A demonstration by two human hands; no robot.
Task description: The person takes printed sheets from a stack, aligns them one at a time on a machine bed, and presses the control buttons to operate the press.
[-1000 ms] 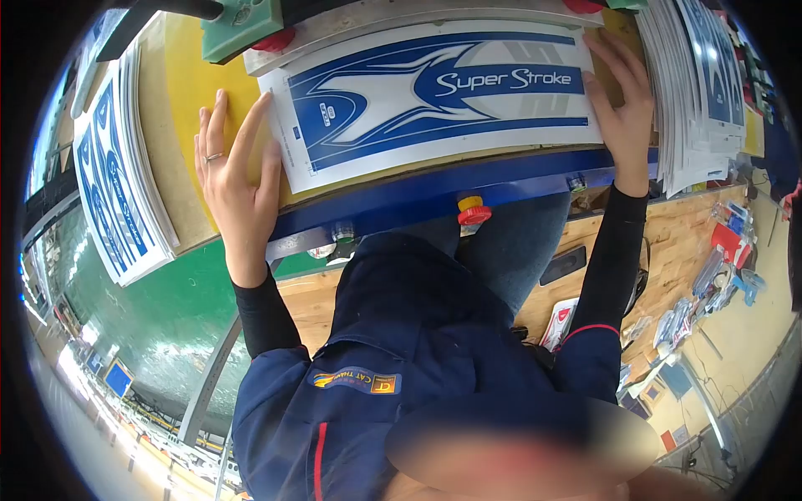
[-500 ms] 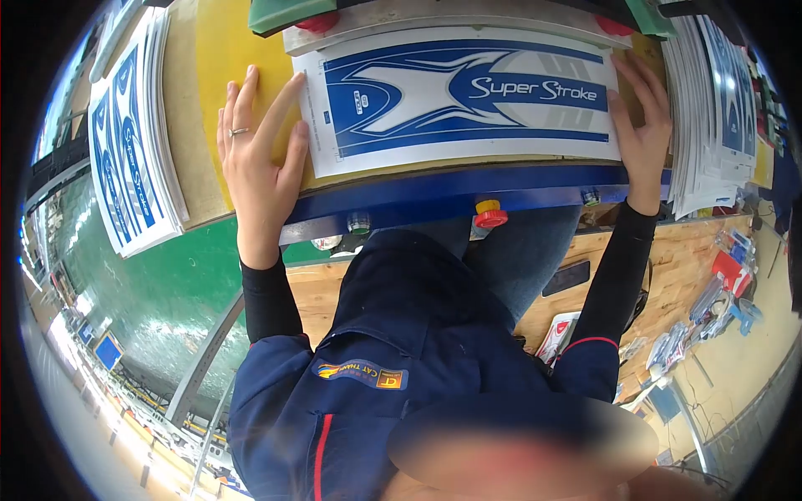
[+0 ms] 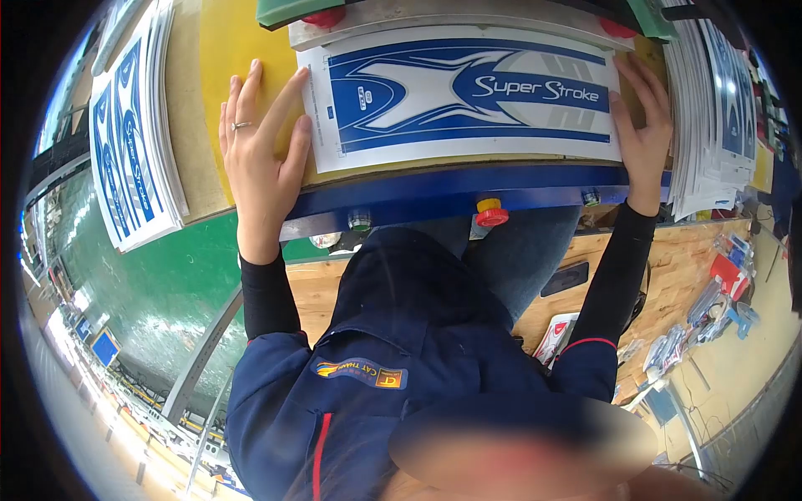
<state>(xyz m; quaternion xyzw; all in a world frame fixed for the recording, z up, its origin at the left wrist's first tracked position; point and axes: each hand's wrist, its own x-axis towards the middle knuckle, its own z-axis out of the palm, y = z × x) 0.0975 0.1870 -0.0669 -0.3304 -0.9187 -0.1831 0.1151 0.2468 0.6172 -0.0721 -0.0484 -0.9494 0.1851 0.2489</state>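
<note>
A printed sheet [image 3: 418, 100] in blue, white and grey, lettered "Super Stroke", lies on the yellow work surface [image 3: 219, 50]. Its far edge meets a metal bar [image 3: 468, 21]. My left hand [image 3: 263, 142] rests with fingers spread at the sheet's left edge, a ring on one finger. At the right edge sits my right hand [image 3: 642, 134], fingers apart, the thumb and fingertips by the sheet's margin. Neither hand grips the sheet.
Stacks of similar printed sheets stand at the left [image 3: 138, 159] and the right [image 3: 710, 125]. Along the table's front runs a blue rail [image 3: 401, 194] with a red emergency-stop button [image 3: 491, 214] and green buttons. A phone [image 3: 565, 279] lies on the wooden board below.
The printed sheet's left side has shifted slightly away and to the right, along with my left fingertips. My right hand stays nearly still.
</note>
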